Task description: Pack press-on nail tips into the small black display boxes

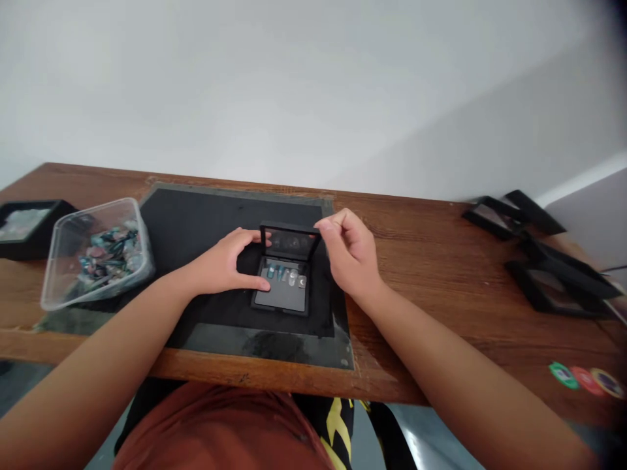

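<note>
A small black hinged case (281, 311) stands with its lid (290, 242) raised. On its grey insert lies a row of several press-on nails (279, 273), some teal, some pale and shiny. My left hand (228, 264) grips the case from the left, thumb on the insert's edge, fingertips by the hinge side and partly hidden behind the lid. Thumb and bent fingers of my right hand (351, 251) pinch the lid's upper right corner.
Under the case is a black mat (210, 219) on a wooden table (416, 261). A clear plastic tub (63, 261) of colourful nails and a black box (56, 219) stand left. Several black cases (553, 281) and round colourful stickers (588, 380) lie right.
</note>
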`<state>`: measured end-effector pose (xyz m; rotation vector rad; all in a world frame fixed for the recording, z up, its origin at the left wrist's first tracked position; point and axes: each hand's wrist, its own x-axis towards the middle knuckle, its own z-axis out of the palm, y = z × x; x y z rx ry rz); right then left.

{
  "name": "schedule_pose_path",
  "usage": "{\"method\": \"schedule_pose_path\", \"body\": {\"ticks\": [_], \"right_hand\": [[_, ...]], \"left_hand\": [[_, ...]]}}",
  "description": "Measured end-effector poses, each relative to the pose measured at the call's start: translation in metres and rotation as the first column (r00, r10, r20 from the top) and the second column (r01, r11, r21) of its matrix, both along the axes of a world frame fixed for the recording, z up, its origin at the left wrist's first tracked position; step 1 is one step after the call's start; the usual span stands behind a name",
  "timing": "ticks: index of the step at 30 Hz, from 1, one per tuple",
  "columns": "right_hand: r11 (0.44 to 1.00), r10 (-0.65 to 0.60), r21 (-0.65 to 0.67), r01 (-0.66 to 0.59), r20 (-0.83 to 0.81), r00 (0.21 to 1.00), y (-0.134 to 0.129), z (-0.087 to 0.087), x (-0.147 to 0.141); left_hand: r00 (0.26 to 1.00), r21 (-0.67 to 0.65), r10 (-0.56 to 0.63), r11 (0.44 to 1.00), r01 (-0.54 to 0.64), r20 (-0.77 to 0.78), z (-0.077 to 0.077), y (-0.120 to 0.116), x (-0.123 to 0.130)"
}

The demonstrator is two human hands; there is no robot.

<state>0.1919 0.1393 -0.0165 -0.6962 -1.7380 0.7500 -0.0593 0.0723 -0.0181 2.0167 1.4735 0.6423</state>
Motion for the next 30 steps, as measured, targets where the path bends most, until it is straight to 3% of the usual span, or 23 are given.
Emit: {"method": "schedule_pose_path", "body": {"ticks": [6,10,14,17,19,21,22,23,25,26,28,30], "right_hand": [[0.981,-0.115,0.146,0.129,-0.102,0.988,-0.001,0.008,0.003],[0.956,-0.153,0.231,0.179,-0.125,0.980,0.001,0.012,0.007],[0.911,-0.154,0.359,0.202,-0.156,0.976,0.001,0.016,0.011],[0.926,-0.121,0.348,0.148,-0.099,0.988,0.001,0.016,0.012],[0.949,-0.072,0.302,0.088,-0.062,0.995,0.002,0.014,0.013],[0.960,-0.014,0.277,0.032,-0.066,0.998,0.004,0.010,0.013],[0.963,0.014,0.269,0.006,-0.073,0.997,0.005,0.008,0.014],[0.966,0.038,0.260,-0.015,-0.081,0.996,0.007,0.006,0.015],[0.972,0.077,0.230,-0.053,-0.096,0.992,0.011,0.002,0.016],[0.975,0.087,0.213,-0.064,-0.103,0.991,0.013,0.000,0.017],[0.981,0.091,0.182,-0.070,-0.111,0.990,0.016,-0.002,0.018],[0.985,0.092,0.156,-0.073,-0.117,0.989,0.019,-0.004,0.018]], "left_hand": [[0.999,-0.011,0.036,0.999,-0.036,0.033,-0.002,-0.004,-0.002],[0.996,0.146,0.073,0.986,-0.079,0.046,-0.002,-0.009,0.001],[0.998,0.326,0.063,0.943,-0.066,0.020,0.018,-0.020,0.008],[0.994,0.529,0.108,0.844,-0.084,-0.015,0.045,-0.035,0.001],[0.980,0.632,0.196,0.765,-0.128,-0.038,0.063,-0.048,-0.015],[0.924,0.620,0.375,0.742,-0.256,-0.067,0.078,-0.063,-0.036],[0.863,0.590,0.500,0.721,-0.363,-0.079,0.083,-0.070,-0.047],[0.779,0.578,0.625,0.654,-0.488,-0.052,0.087,-0.077,-0.059],[0.645,0.508,0.764,0.564,-0.651,-0.021,0.091,-0.088,-0.082],[0.609,0.460,0.791,0.564,-0.686,-0.060,0.091,-0.092,-0.092],[0.622,0.338,0.738,0.674,-0.658,-0.261,0.087,-0.098,-0.109],[0.668,0.254,0.658,0.752,-0.609,-0.347,0.080,-0.099,-0.123]]}}
